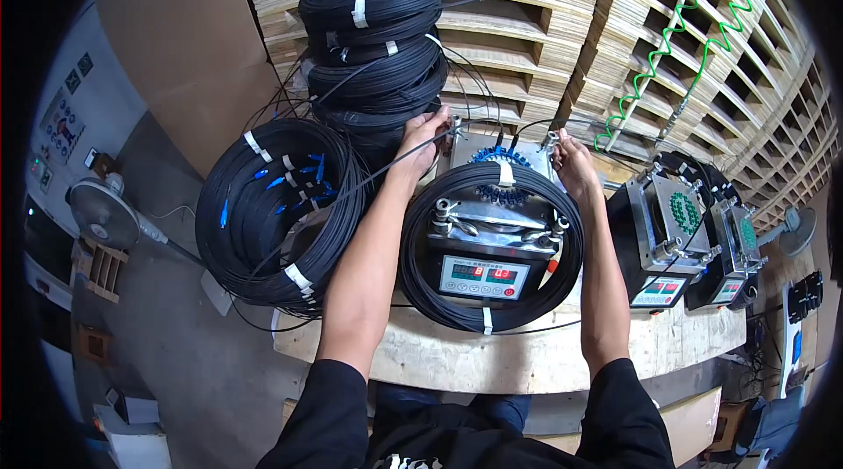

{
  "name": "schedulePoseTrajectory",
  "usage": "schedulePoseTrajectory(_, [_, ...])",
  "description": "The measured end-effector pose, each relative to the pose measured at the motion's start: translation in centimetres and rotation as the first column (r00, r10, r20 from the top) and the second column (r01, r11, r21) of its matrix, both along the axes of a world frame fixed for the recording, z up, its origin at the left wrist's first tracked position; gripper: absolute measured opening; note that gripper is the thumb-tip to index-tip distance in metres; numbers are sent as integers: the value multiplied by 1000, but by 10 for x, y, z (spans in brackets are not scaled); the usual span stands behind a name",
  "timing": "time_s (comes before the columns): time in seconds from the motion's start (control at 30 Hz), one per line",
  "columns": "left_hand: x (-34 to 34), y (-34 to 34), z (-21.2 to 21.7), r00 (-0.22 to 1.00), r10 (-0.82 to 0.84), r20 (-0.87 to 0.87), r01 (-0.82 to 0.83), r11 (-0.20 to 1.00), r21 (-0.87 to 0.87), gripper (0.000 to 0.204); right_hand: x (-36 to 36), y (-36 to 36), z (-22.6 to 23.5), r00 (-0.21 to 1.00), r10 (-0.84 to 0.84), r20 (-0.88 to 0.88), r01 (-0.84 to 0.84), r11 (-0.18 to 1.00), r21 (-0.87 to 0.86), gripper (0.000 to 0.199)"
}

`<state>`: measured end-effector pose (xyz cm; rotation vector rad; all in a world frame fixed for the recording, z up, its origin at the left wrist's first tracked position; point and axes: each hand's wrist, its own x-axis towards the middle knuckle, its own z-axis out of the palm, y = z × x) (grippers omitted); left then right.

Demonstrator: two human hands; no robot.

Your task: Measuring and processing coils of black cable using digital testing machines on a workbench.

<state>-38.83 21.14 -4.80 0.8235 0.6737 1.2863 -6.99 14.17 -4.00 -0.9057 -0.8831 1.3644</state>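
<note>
A polishing machine (479, 249) with a metal top, a ring of blue connectors (500, 157) and a lit red display stands before me on the bench. Around its front hangs a coil of black cable (488, 320), bound with white tape. My left hand (423, 142) is closed at the machine's far left corner clamp (455, 125). At the far right corner clamp (553, 140), my right hand (575, 166) has its fingers curled in around it. Fingertips of both hands are partly hidden. Thin black cables run from the connectors toward the back.
To the left stand a wide pile of cable coils (299, 280) with blue connector ends and a taller coil stack (373, 8). Two similar machines (667, 232) are on the right of the wooden bench (527, 359). Pallets (509, 21) rise behind; a fan (105, 210) stands left.
</note>
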Motion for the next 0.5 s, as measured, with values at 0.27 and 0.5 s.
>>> schedulePoseTrajectory(0.27, [-23,-8,11,979,-197,40,193,977,92,48,-11,-9,5,999,-9,35,9,1000,2,24])
schedulePoseTrajectory(0.5, [-16,-113,62,685,299,-664,-129,947,293,65,-10,-62,9,942,-243,231,232,970,75,39])
